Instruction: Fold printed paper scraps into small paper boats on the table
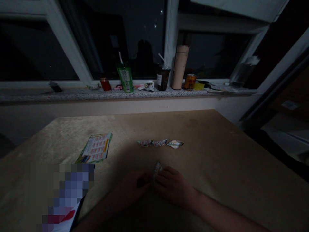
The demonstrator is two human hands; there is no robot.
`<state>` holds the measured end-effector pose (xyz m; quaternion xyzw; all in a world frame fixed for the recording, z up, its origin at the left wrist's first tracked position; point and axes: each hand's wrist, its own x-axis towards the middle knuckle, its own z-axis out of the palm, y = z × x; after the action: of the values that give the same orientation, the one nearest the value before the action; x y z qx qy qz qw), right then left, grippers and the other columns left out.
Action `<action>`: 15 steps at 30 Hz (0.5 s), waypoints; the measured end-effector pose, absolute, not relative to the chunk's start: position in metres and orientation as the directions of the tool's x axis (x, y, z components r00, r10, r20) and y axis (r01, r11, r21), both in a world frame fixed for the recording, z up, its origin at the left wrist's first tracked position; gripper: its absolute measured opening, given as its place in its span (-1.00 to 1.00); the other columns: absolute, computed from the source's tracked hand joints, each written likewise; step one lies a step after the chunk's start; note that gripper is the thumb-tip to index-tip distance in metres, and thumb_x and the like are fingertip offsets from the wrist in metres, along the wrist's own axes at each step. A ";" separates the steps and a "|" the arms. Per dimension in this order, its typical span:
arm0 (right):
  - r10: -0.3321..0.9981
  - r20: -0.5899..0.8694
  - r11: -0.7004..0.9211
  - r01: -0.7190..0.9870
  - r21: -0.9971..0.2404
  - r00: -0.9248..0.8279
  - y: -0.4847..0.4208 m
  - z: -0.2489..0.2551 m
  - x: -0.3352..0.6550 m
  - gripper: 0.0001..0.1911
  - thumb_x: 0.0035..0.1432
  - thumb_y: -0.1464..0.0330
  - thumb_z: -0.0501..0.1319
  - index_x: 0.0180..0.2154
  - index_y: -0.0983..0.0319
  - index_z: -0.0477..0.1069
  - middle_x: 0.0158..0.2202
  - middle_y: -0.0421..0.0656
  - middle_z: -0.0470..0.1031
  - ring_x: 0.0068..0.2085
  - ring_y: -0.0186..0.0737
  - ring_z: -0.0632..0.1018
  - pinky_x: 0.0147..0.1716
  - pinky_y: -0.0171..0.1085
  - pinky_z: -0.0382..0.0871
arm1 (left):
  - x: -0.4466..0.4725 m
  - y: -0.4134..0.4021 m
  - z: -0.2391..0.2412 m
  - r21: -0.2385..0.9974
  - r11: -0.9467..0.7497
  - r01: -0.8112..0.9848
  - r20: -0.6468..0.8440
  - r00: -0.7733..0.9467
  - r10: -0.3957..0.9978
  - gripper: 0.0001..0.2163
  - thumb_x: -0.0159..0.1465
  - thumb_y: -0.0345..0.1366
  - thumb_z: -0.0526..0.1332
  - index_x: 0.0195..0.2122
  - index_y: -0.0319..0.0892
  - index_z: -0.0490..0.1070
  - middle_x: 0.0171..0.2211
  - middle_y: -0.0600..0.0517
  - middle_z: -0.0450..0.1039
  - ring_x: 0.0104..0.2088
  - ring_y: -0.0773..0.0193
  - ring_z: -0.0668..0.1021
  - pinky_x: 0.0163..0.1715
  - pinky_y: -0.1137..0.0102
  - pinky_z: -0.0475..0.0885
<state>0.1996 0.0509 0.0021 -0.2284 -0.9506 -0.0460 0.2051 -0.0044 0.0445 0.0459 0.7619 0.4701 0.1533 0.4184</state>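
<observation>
A small folded piece of printed paper (156, 169) stands up between my two hands, low in the middle of the table. My right hand (172, 185) is closed, its fingers pressed on the paper's right side. Deep shadow covers my left hand (136, 185), which is curled with its fingertips at the paper's lower left edge. Just beyond lies a row of three folded paper pieces: the left one (145, 143), the middle one (159, 143) and the right one (175, 143), which is flatter and diamond-shaped.
Printed sheets (98, 148) lie at the left, above a blurred-out bright object (74, 187). Behind the tan table (212, 135), a speckled windowsill (145, 94) holds a green cup (126, 77), a dark drink cup (163, 78), a pink flask (180, 67), a gold can (190, 82) and a red jar (105, 84).
</observation>
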 end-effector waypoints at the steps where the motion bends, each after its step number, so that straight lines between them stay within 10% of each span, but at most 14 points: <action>1: 0.420 0.412 0.892 0.452 -0.024 -0.808 0.051 0.001 0.199 -0.92 0.23 0.47 0.16 -0.24 0.20 0.39 -0.33 -0.19 0.51 -0.26 -0.24 0.46 -0.20 -0.23 0.25 | -0.004 0.043 0.046 0.773 -0.212 0.598 -0.165 0.512 0.843 -0.88 0.24 -0.35 0.13 -0.24 -0.14 0.44 -0.32 0.10 0.54 -0.32 0.25 0.55 -0.32 0.44 0.38; 15: 0.681 0.221 0.709 0.553 -0.437 -0.698 0.054 0.004 0.195 -0.95 0.22 0.37 0.19 -0.27 0.20 0.41 -0.29 -0.19 0.41 -0.18 -0.24 0.38 -0.12 -0.19 0.08 | -0.003 0.036 0.042 0.631 -0.378 0.677 -0.073 0.537 0.841 -0.80 0.16 -0.47 0.13 -0.23 -0.12 0.44 -0.14 0.02 0.33 -0.13 0.17 0.42 -0.12 0.35 0.32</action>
<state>0.1953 0.0541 0.0036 -0.3407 -0.9054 0.1714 0.1863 -0.0033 0.0355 0.0423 0.8195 0.4631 0.1311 0.3111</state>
